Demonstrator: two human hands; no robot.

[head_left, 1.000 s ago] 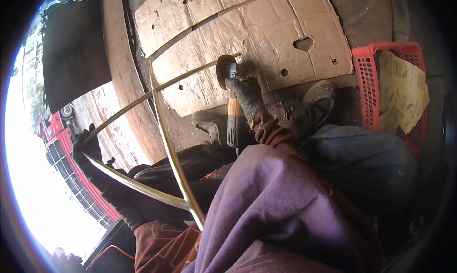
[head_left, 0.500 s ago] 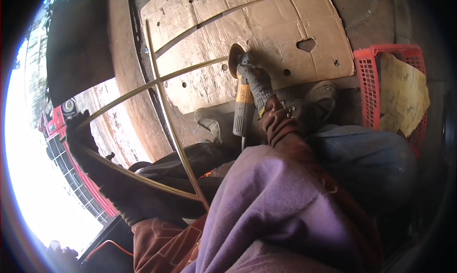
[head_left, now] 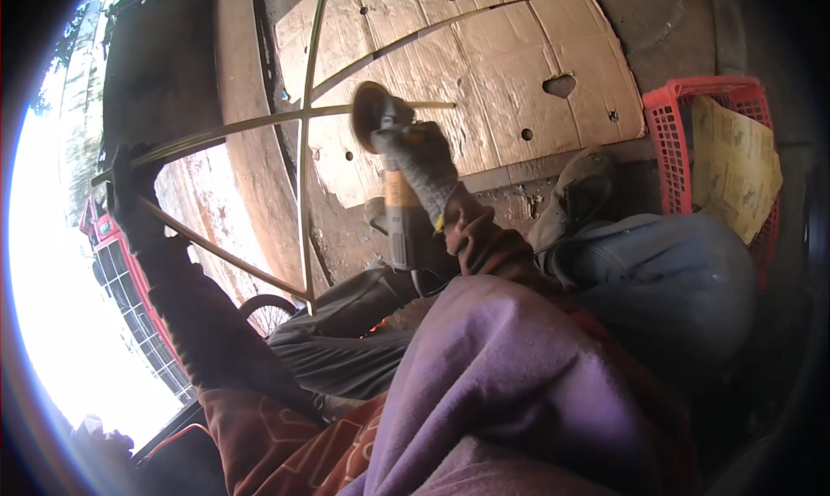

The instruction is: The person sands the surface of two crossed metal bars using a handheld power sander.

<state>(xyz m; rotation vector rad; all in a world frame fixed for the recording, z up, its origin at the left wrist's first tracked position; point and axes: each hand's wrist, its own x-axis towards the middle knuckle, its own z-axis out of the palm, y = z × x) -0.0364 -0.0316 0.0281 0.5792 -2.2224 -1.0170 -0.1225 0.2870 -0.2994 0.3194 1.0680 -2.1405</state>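
In my gloved right hand [head_left: 422, 157] is an angle grinder [head_left: 396, 215] with an orange band on its grey body. Its round disc [head_left: 372, 115] overlaps a brass-coloured bar in view; whether they touch I cannot tell. That bar belongs to a thin metal frame [head_left: 303, 202], with one long bar crossing another and a slanting bar joining them lower down. At the far left my left hand [head_left: 132, 178], in a dark glove or shadow, is closed around the corner of the frame. The free end of the crossing bar sticks out right of the disc.
Flattened cardboard [head_left: 510, 72] with holes lies on the floor beyond my feet. A red plastic crate [head_left: 670, 154] with a torn brown sheet [head_left: 735, 167] stands at the right. A wooden plank [head_left: 246, 89] and a spoked wheel [head_left: 267, 314] are on the left.
The grinder in my right hand has moved left along the bar, from its end toward the crossing. The frame has shifted upward and turned slightly, with my left hand still on it.
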